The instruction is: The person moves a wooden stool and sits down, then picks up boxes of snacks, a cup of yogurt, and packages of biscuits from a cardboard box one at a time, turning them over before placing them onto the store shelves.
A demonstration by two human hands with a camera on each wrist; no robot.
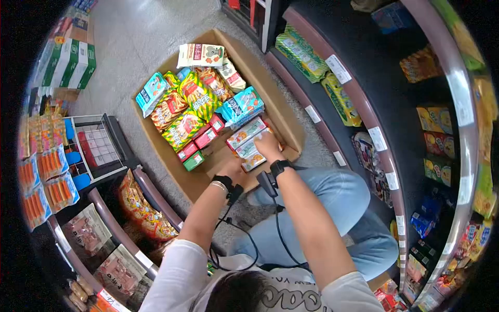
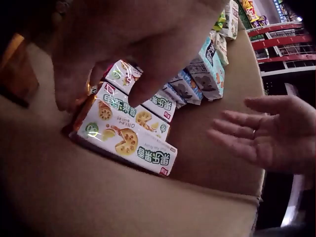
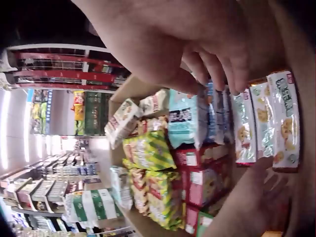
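Three white biscuit packs (image 2: 123,145) with pictures of round jam-filled biscuits lie side by side at the near right end of an open cardboard box (image 1: 291,125). My left hand (image 1: 231,170) reaches down at their near end. In the left wrist view the left thumb (image 2: 144,94) overlaps the packs and the other fingers extend past their ends. My right hand (image 1: 267,145) hovers over the packs in the head view. Seen from the left wrist, that right hand (image 2: 276,131) has loosely bent fingers and nothing in its palm.
Yellow-green striped snack bags (image 1: 197,96), blue bags (image 1: 241,105) and red boxes (image 1: 205,137) fill the box's far and left parts. A curved shelf (image 1: 358,99) stands to the right. Another shelf (image 1: 112,221) holds snacks at left. Cables (image 1: 278,223) hang from both wrists.
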